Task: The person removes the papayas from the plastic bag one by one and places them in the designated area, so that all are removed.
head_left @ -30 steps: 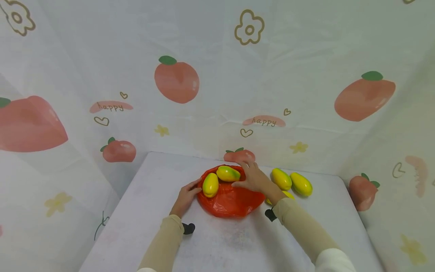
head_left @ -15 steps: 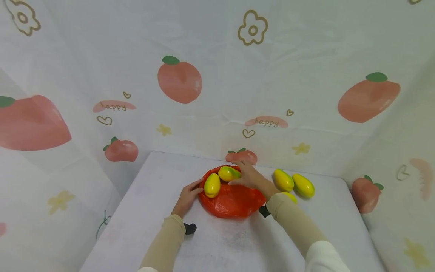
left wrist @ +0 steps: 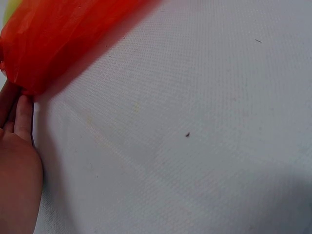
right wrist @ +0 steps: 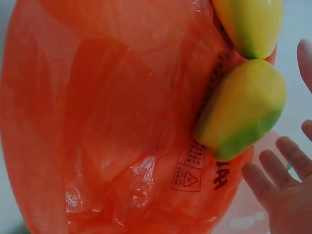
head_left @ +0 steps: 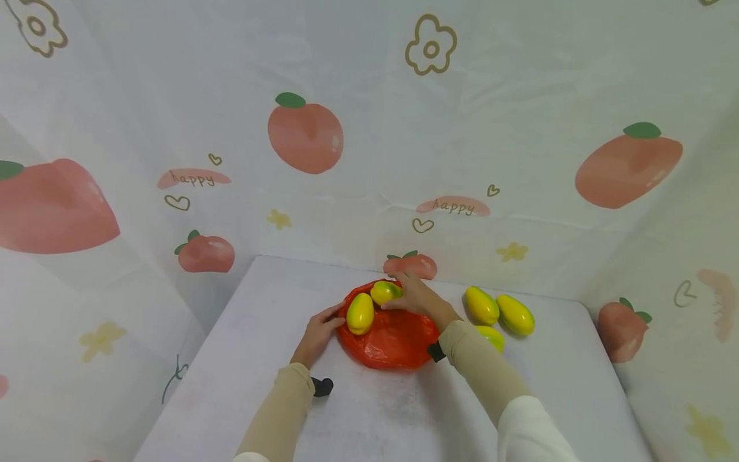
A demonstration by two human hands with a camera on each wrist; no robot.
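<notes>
A red plastic bag (head_left: 398,343) lies spread on the table, with two yellow-green mangoes on it: a front mango (head_left: 360,314) at its left and a back mango (head_left: 384,292) behind. My left hand (head_left: 314,337) touches the bag's left edge; in the left wrist view its fingers (left wrist: 23,117) reach straight to the plastic. Over the bag's back right part is my right hand (head_left: 420,299), fingers spread beside the back mango. In the right wrist view its fingertips (right wrist: 251,170) stand close to that mango (right wrist: 243,109) without gripping it.
Three more yellow-green fruits lie right of the bag: one at the back (head_left: 482,306), one farther right (head_left: 516,315) and one partly hidden by the right sleeve (head_left: 492,336). A printed white cloth (head_left: 358,212) walls the table (head_left: 231,385) at back and sides.
My right hand has moved left over the bag, towards the back mango, and now covers more of it in the head view. The left hand has stayed at the bag's edge.
</notes>
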